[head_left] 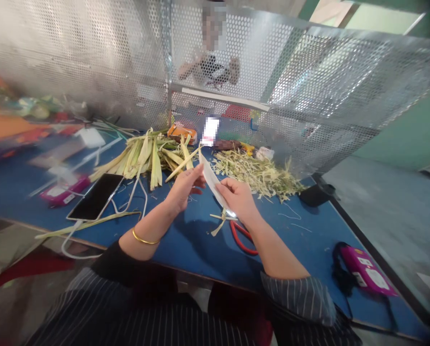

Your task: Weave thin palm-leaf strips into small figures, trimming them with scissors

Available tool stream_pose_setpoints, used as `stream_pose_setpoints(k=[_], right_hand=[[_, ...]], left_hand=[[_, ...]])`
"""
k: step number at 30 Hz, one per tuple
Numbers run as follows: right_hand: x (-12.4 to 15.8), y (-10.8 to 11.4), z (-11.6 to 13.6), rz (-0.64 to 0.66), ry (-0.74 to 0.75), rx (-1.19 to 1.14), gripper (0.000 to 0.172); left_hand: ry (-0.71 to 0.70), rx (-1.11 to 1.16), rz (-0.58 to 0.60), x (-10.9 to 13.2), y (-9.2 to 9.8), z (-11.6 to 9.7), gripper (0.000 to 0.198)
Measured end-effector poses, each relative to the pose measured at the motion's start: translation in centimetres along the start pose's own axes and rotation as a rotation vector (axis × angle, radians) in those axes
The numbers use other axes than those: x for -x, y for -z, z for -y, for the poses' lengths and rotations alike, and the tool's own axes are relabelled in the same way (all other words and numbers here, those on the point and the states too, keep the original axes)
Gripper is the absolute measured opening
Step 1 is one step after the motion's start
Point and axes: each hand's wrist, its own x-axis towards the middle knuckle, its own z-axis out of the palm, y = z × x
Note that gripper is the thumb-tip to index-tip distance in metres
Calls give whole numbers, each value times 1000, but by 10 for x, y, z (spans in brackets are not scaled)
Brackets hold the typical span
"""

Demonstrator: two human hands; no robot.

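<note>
Held up over the blue desk [186, 242], between both hands: a pale leaf strip [210, 178], long and narrow, slanting from upper left down to lower right. Pinched near its upper end by the left hand [184, 188], thumb and fingertips closed on it, gold bangle [144, 239] at the wrist. Gripped lower down by the right hand [238, 198], fingers curled round the bottom stretch. Neither hand slack, neither resting on the desk.

Judged very light, thin and ribbon-like. Likely springy along the length, yet quick to crease or to split along the grain. Smooth-faced, so probably a little slippery under dry fingers. Best taken flat between thumb and forefinger, with a second grip farther along to hold it taut. No squeezing across the width, no sharp bending.

Just below the right hand, on the desk: red-handled scissors [241, 239] and a few curled offcuts [218, 224]. A bright glint there too, possibly the blades, too washed out to tell.

Farther back, a heap of green-yellow leaves [142, 156] to the left and a mound of shredded trimmings [258, 174] to the right. Off to the left, a dark phone [96, 196]. Near the right edge, a pink device [368, 271]. Behind it all, a perforated metal screen [308, 86], with another person [209, 69] on its far side.
</note>
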Motion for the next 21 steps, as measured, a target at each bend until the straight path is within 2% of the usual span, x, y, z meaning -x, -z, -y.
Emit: stream_pose_setpoints(k=[2, 4, 6, 8, 11, 15, 21], right_hand=[[0, -3, -2, -29, 22, 43, 31], [1, -6, -2, -34, 25, 52, 31], [2, -8, -3, -16, 10, 24, 30], [3, -9, -3, 55, -20, -44, 25], [5, -9, -2, 158, -59, -112, 22], [7, -9, 0, 171, -33, -54, 22], [10, -14, -2, 162, -30, -21, 19]], left_hand=[[48, -90, 77, 4, -4, 3, 40], [34, -153, 98, 7, -7, 6, 36], [-18, -147, 53, 7, -8, 8, 32], [-62, -97, -24, 6, -8, 9, 30], [-61, -30, -115, 3, -6, 9, 28], [-23, 23, -196, 1, -5, 9, 30], [-104, 61, -272, -1, -5, 10, 27]])
